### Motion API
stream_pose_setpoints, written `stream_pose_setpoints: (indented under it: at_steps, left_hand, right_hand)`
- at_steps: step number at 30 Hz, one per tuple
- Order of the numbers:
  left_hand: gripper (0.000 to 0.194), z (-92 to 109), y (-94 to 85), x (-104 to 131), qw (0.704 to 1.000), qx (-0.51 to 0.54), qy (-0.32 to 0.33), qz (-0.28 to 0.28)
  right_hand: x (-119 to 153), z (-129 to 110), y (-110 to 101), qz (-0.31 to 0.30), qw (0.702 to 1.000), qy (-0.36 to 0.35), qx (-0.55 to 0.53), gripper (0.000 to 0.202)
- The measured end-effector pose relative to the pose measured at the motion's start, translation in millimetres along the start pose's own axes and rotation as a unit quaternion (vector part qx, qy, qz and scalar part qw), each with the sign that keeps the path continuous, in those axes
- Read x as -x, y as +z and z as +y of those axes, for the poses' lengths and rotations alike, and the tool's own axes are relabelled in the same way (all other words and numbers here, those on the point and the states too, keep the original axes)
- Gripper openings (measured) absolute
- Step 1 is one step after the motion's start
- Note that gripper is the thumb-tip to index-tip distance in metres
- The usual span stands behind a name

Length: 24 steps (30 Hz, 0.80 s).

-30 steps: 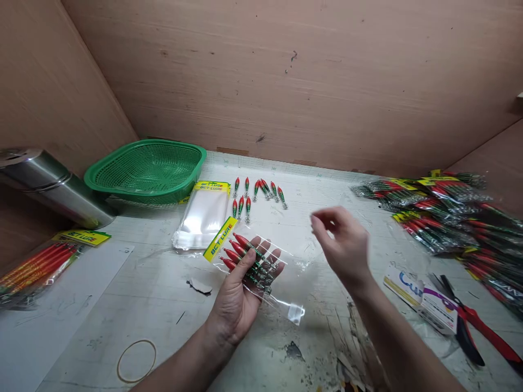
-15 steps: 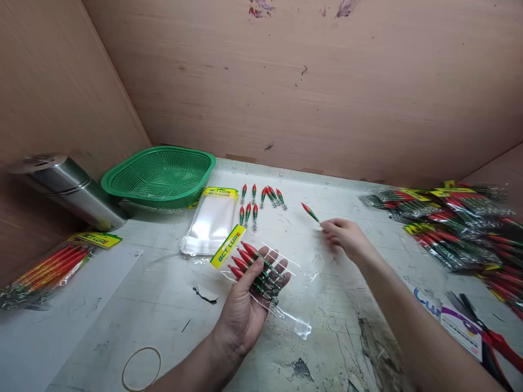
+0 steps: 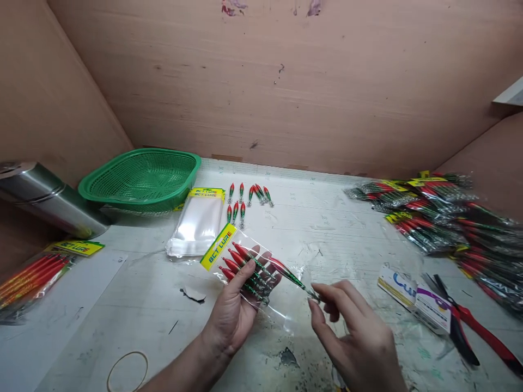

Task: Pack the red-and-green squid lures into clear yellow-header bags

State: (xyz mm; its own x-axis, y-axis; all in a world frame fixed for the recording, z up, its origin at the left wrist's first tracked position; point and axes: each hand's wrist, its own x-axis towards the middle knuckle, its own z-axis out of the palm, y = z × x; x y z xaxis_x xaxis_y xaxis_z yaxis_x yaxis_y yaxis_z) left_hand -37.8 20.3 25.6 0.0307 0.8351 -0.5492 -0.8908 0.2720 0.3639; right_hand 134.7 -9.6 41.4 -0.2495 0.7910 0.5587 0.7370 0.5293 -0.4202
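Note:
My left hand (image 3: 233, 311) is closed around a clear plastic bag with a yellow header (image 3: 219, 247) reading "BCT LURE". Several red-and-green fishing lures (image 3: 241, 263) lie side by side inside it, under my thumb. Between the thumb and forefinger of my right hand (image 3: 351, 326) is the hook end of a single fishing lure (image 3: 291, 274). Its red tip points left at the bag's open side, beside the bagged lures; whether it is inside the plastic I cannot tell. Loose lures (image 3: 242, 212) lie in two groups beyond the bag.
Empty header bags (image 3: 198, 223) are stacked by a green basket (image 3: 139, 177), with a metal cylinder (image 3: 49, 196) at left. Filled lure packs (image 3: 433, 218) pile up at right, near a small box (image 3: 433, 307) and red-handled pliers (image 3: 469, 318). A rubber band (image 3: 127, 370) lies in front.
My right hand has brought the single lure from the right, down and left to the bag. The bag stays in my left hand. The whole view has shifted slightly.

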Motion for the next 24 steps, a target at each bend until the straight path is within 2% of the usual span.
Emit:
stream_pose_setpoints:
  at_steps: [5,8,18,24]
  left_hand:
    - [0.029,-2,0.8,5,0.999,-0.013,-0.008,-0.031]
    - [0.029,-1,0.5,5,0.999,-0.004,0.003,-0.033]
    - [0.035,-1,0.9,8,0.999,-0.012,-0.003,-0.045]
    - [0.041,-1,-0.8,6,0.998,-0.01,0.0,-0.055]
  right_hand:
    - [-12,-11,21,0.054,0.998,-0.024,-0.014,0.022]
    - [-12,-17,25,0.066,0.997,-0.023,-0.043,0.017]
    - [-10,-20,28,0.088,0.992,0.027,-0.083,0.015]
    - [-12,-22,32,0.106,0.989,0.022,-0.103,0.017]
